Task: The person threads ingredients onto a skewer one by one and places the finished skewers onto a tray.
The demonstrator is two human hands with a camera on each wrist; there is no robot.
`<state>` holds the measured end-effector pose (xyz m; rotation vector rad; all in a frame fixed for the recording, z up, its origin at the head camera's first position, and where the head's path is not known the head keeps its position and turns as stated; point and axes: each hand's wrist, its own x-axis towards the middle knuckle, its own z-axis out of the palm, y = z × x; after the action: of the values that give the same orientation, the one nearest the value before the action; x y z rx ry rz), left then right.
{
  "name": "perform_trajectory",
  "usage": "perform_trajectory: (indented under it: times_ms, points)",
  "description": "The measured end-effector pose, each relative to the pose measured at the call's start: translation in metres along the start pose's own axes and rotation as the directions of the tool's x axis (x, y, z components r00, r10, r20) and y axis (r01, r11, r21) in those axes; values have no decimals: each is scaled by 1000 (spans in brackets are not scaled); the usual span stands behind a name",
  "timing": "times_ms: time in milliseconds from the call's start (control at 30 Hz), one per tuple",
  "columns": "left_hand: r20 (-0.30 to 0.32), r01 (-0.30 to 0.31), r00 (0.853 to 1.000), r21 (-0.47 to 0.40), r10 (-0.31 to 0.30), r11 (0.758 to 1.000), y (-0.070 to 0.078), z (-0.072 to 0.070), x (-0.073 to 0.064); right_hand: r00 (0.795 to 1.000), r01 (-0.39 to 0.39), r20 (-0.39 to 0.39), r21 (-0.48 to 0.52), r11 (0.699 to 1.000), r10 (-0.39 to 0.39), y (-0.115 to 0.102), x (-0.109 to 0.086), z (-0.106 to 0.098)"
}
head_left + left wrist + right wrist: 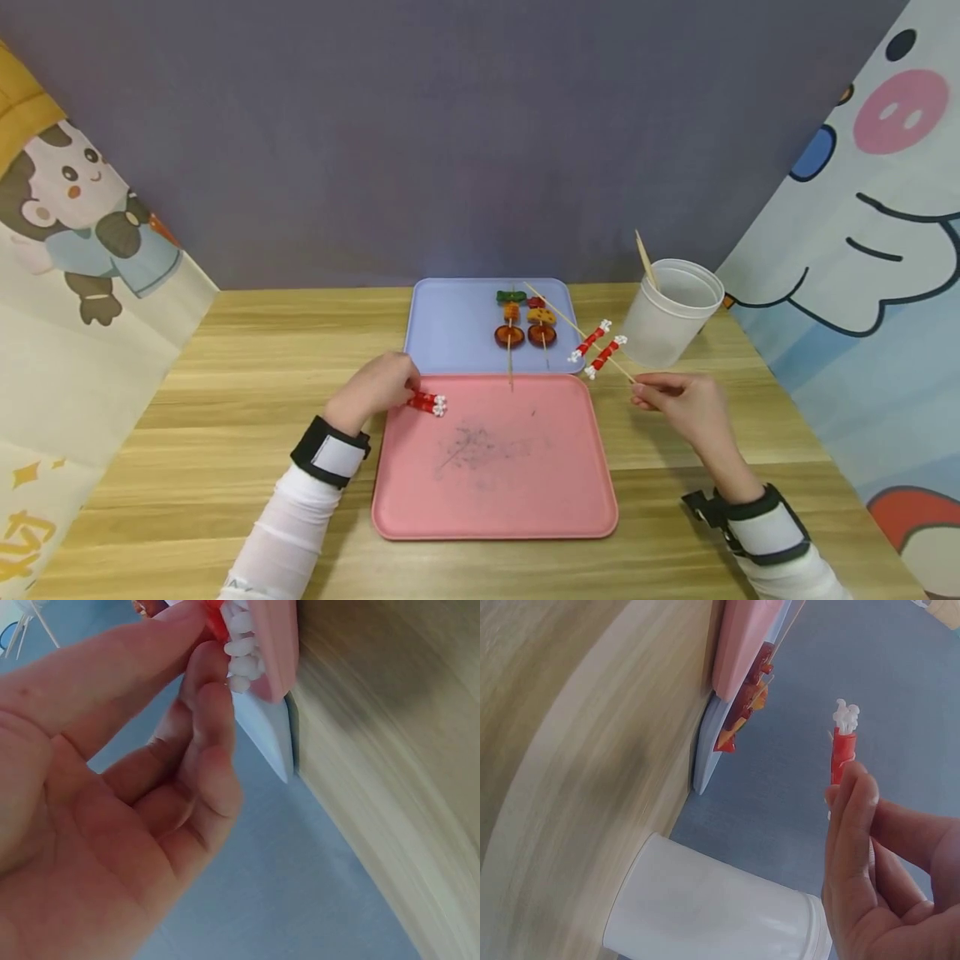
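Over the upper left corner of the pink tray (495, 500), my left hand (378, 385) pinches red rolls with white knobbly ends (426, 402). Its thumb and index finger meet on the red part in the left wrist view, and the fingers hide the rolls' far ends. To the right of the tray, my right hand (688, 407) holds a bamboo skewer (562, 315) by its lower end between thumb and fingers. Two similar red and white rolls (606, 357) are threaded crosswise on this skewer, which slants up leftward over the blue tray's right edge.
Behind the pink tray lies a blue tray (450, 325) with two loaded skewers of green, red, orange and brown pieces (510, 336), one stick reaching over the pink rim. A white tub (667, 325) with upright sticks (645, 258) stands right. A grey wall (480, 150) closes the back.
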<state>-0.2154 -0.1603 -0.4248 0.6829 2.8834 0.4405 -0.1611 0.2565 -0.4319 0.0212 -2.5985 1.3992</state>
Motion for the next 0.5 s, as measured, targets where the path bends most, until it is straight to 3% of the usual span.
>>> perform_trajectory:
  times_ms: [167,200,300,400,433,500]
  points:
    - [12,14,1000,-28,-14,1000,-2,1,-1,1000,-21,19,-42,999,22,-8,-2,0]
    - [11,9,1000,-30,-9,1000,-3,1,-1,1000,0,4,-44,999,1,8,2,3]
    - [3,-8,1000,-24,8,1000,-3,1,-1,1000,-3,0,-62,998,3,8,2,3]
    - [-13,-29,999,-9,29,1000,-3,1,-1,1000,-2,2,-53,999,2,9,2,3]
    - [-18,-34,999,-4,34,999,-3,1,0,999,-28,18,-51,998,29,-7,-2,0]
    - [-28,-48,998,6,48,999,-3,1,0,999,-29,21,2,1000,28,-2,-1,1]
